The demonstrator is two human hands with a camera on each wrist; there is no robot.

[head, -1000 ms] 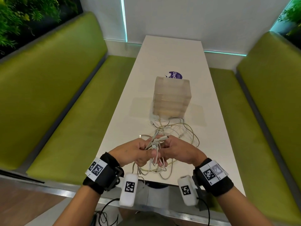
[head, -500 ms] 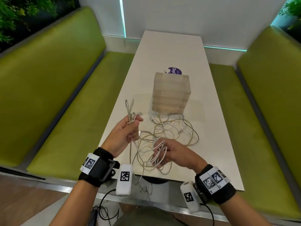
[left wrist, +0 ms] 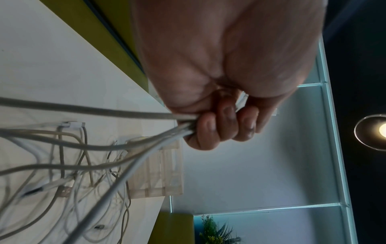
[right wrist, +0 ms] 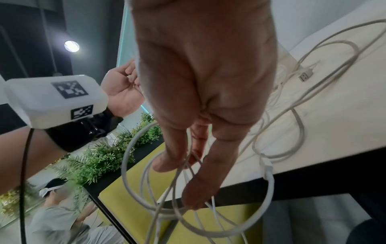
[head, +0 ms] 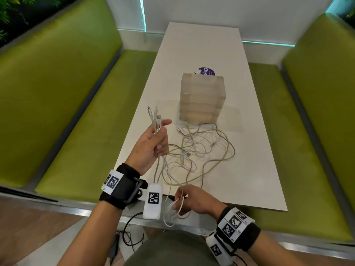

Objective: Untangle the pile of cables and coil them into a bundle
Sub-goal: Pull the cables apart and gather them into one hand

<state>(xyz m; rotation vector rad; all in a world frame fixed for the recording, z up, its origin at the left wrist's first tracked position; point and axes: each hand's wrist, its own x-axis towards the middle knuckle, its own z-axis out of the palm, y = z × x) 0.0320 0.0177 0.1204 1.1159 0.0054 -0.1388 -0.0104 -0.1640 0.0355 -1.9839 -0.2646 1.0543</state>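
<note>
A tangle of white and beige cables (head: 201,148) lies on the white table (head: 249,169) in front of a block stack. My left hand (head: 151,143) is raised over the table's left edge and grips several cable ends (head: 154,117), whose plugs stick up above the fist. The left wrist view shows those fingers (left wrist: 217,128) curled round the cable strands (left wrist: 125,145). My right hand (head: 192,200) is low at the table's near edge and pinches loops of white cable (head: 173,212) that hang below the tabletop. In the right wrist view these loops (right wrist: 188,198) dangle from its fingers (right wrist: 198,181).
A pale stack of wooden blocks (head: 201,98) stands mid-table, with a purple sticker (head: 206,71) behind it. Green benches (head: 67,112) flank the table on both sides. Black cords (head: 132,233) hang below the near edge.
My hands have drawn apart: the left one rose up and leftward with the plug ends, while the right one pulled back to the near edge with the white loops.
</note>
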